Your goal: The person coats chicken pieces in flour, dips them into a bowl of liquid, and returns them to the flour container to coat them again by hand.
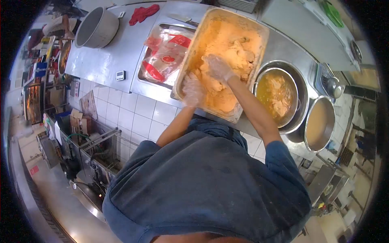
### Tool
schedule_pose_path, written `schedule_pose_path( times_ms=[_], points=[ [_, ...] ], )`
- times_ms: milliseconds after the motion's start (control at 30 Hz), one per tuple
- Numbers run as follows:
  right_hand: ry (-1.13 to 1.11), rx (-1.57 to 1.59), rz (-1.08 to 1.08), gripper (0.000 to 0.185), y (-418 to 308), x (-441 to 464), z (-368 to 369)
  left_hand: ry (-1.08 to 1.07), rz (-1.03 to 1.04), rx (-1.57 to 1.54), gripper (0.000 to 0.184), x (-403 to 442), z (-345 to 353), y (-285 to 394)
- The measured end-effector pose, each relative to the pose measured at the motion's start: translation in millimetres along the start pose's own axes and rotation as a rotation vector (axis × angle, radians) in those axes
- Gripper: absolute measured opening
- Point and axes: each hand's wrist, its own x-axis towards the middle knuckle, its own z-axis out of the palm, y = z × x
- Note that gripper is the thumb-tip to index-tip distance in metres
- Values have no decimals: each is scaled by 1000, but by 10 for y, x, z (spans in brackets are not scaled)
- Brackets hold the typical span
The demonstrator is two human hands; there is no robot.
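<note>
A large pale tub (262, 44) full of orange breading flour (227, 34) sits on the steel counter. Coated lumps (243, 54), possibly chicken pieces, lie in the flour, mostly toward the tub's right side. Both hands wear clear plastic gloves. My left hand (193, 90) is at the tub's near left, over the flour beside the rim, its fingers loosely apart. In the middle of the tub, my right hand (220, 69) touches the flour with fingers stretched to the left. I see no piece held in either hand; the fingertips are partly lost in flour.
Right of the tub stand a metal bowl with pieces in yellowish liquid (275, 95) and a pot of cloudy liquid (318, 123). Leftward are a tray with printed plastic bags (166, 56), a knife (180, 18), a timer (120, 75), a red cloth (144, 14) and a large pot (97, 28).
</note>
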Motion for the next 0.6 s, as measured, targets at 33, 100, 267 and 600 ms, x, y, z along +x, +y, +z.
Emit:
schedule_pose_path(
  times_ms=[33, 100, 267, 600],
  points=[
    [-146, 34, 52, 36, 38, 152, 173, -85, -85, 11, 61, -73, 507, -32],
    [-286, 54, 114, 37, 1, 290, 431, -286, -158, -279, 56, 26, 324, -40],
    [-422, 114, 307, 30, -266, 131, 346, -434, 212, -312, 41, 63, 400, -52],
    [-185, 124, 331, 29, -197, -325, 308, -444, -712, -1121, 41, 505, -58, 95]
  ],
)
